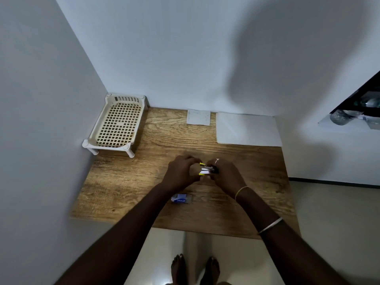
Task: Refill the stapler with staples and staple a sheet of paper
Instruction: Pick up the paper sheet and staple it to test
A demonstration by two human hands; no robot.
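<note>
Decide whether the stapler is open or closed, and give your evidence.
Open: the stapler shows two yellow-tipped halves spread apart, a metal rail exposed between them.

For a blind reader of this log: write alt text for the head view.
Two bare hands, left hand and right hand, hold a small yellow and black stapler over a wooden table. A blue staple box lies nearer the person; a white sheet of paper, a smaller slip and a cream slotted tray sit along its far edge.

Yellow-black stapler (pixel 208 169) hinged open; blue staple box (pixel 182 198) lying flat nearby.
</note>
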